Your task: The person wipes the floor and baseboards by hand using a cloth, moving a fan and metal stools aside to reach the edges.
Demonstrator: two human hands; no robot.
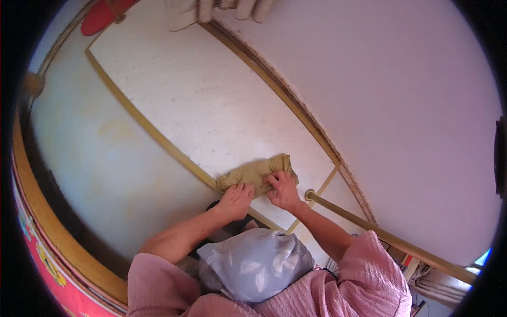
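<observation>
A crumpled tan cloth [256,175] lies on a long white panel [179,90] edged with yellow-brown trim. My left hand [237,202] is closed on the cloth's near left edge, the fingers curled into it. On its right part, my right hand [283,190] bunches the fabric with bent fingers. Both hands press close together at the near end of the panel. Below them, a grey fabric bulge with pale leaf shapes [259,264] fills the space between my pink sleeves. What it covers is hidden.
A brass-coloured pole [391,232] runs from beside my right hand toward the lower right. White wall [391,105] rises along the panel's right side. To the left curves a wooden rim [58,238] above red patterned fabric [45,267]. A red object [105,18] sits at the far left.
</observation>
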